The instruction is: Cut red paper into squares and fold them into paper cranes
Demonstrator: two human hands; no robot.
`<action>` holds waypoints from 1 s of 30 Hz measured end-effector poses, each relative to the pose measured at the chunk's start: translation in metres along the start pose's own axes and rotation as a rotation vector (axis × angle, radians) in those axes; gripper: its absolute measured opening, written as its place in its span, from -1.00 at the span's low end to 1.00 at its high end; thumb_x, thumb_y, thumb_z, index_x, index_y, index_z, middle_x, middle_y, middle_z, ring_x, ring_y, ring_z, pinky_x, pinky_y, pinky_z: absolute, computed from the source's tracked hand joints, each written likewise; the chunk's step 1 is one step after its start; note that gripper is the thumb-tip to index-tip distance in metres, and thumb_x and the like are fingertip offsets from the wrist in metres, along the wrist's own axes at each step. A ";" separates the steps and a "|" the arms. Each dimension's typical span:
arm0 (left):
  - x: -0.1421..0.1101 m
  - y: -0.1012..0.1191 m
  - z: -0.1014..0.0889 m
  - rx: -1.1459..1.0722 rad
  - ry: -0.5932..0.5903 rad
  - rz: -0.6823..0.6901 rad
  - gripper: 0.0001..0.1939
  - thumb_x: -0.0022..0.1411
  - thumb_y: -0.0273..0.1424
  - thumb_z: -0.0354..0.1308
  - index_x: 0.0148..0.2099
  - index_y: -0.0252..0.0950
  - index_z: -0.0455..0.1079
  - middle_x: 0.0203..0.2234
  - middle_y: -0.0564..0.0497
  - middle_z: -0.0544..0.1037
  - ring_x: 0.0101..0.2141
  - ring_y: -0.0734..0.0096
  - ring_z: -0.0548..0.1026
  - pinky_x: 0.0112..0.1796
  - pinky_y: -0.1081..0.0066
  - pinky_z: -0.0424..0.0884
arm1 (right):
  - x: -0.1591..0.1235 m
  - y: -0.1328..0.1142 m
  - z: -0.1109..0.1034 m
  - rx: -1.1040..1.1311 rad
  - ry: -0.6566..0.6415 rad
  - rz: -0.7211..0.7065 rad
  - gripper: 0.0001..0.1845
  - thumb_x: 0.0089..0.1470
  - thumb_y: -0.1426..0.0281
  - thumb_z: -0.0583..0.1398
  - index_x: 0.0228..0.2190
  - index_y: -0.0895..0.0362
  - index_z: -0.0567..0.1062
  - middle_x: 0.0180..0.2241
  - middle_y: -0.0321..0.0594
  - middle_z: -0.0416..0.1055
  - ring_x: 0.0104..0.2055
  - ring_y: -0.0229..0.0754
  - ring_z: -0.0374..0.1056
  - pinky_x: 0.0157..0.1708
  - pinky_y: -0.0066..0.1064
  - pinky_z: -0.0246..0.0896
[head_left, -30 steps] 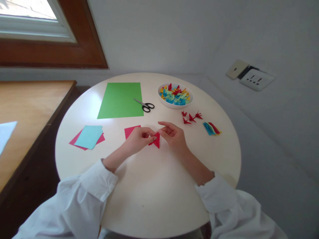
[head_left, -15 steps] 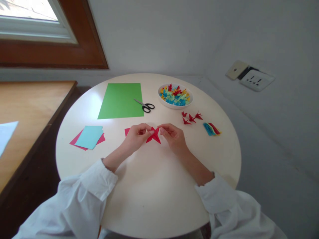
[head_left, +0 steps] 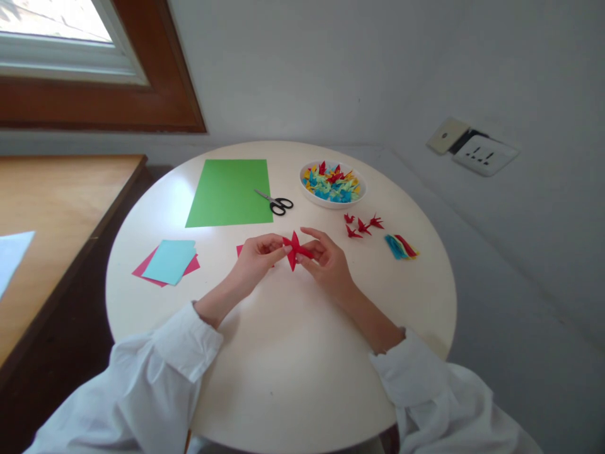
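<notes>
A red origami crane (head_left: 295, 251), its points spread in a cross shape, is held between both hands above the table. My left hand (head_left: 258, 258) pinches its left side between thumb and fingers. With thumb and bent fingers, my right hand (head_left: 326, 258) grips the right and lower part, its index finger raised. Behind the left hand lies a red paper sheet (head_left: 239, 250), mostly hidden. Several finished red paper cranes (head_left: 363, 226) rest beyond the right hand.
On the round white table (head_left: 283, 366) are a green sheet (head_left: 227, 192), black-handled scissors (head_left: 278, 205), a white bowl (head_left: 331, 204) of colourful cranes, a bundle of folded paper strips (head_left: 401, 246), and stacked blue (head_left: 170, 261) and red squares. A wooden desk (head_left: 70, 208) stands at left.
The red origami crane has been turned and its points now spread crosswise. My right hand's fingers have shifted from its upper tip to its right and lower side.
</notes>
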State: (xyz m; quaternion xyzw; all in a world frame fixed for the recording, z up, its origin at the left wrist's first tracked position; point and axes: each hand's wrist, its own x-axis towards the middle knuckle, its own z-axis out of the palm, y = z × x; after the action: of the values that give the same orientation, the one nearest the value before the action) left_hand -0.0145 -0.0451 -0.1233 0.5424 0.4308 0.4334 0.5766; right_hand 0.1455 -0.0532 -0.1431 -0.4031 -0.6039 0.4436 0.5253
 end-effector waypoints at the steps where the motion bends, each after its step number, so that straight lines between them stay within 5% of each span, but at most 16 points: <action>1: 0.000 0.000 0.000 0.005 0.004 0.001 -0.82 0.00 -0.29 0.21 -0.40 -0.32 0.45 -0.57 0.07 0.44 -0.56 0.55 0.33 -0.55 0.51 0.19 | 0.000 0.000 0.000 -0.039 0.021 -0.014 -0.55 -0.11 0.42 0.23 -0.11 0.07 0.35 -0.46 -0.32 0.43 -0.40 -0.26 0.38 -0.31 -0.35 0.33; 14: 0.002 0.004 0.000 0.031 0.050 0.012 -0.82 -0.02 -0.33 0.19 -0.39 -0.35 0.47 -0.57 0.02 0.49 -0.52 0.49 0.41 -0.47 0.47 0.29 | -0.002 -0.004 -0.003 -0.552 0.155 -0.253 -0.79 -0.05 0.50 0.17 -0.29 0.09 0.46 -0.35 -0.22 0.50 -0.40 -0.23 0.38 -0.41 -0.38 0.28; 20: 0.000 0.009 0.002 0.110 0.075 -0.013 -0.74 -0.07 -0.25 0.24 -0.38 -0.35 0.43 -0.57 0.00 0.51 -0.51 0.44 0.43 -0.51 0.48 0.28 | -0.002 -0.003 -0.002 -0.557 0.152 -0.271 -0.69 -0.08 0.52 0.19 -0.22 0.08 0.42 -0.35 -0.22 0.46 -0.35 -0.20 0.37 -0.41 -0.38 0.27; 26: 0.000 0.008 0.003 0.225 0.021 0.070 -0.86 -0.04 -0.34 0.17 -0.46 -0.33 0.42 -0.57 0.02 0.52 -0.52 0.45 0.42 -0.50 0.47 0.30 | -0.004 -0.004 0.001 -0.431 0.036 -0.237 -0.34 -0.12 0.49 0.24 0.04 -0.03 0.20 -0.03 -0.12 0.28 0.00 -0.10 0.26 -0.21 -0.27 0.32; 30: 0.000 0.005 0.003 0.305 0.010 0.135 -0.89 -0.01 -0.40 0.10 -0.45 -0.33 0.42 -0.56 0.03 0.52 -0.51 0.44 0.42 -0.46 0.46 0.31 | -0.003 -0.005 0.000 -0.406 -0.036 -0.263 -0.48 -0.11 0.55 0.20 -0.07 -0.01 0.29 -0.08 -0.15 0.30 -0.04 -0.14 0.27 -0.16 -0.25 0.32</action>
State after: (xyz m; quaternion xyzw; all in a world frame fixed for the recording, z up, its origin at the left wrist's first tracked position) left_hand -0.0120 -0.0456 -0.1180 0.6493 0.4570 0.4034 0.4549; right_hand 0.1454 -0.0575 -0.1396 -0.4106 -0.7372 0.2480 0.4759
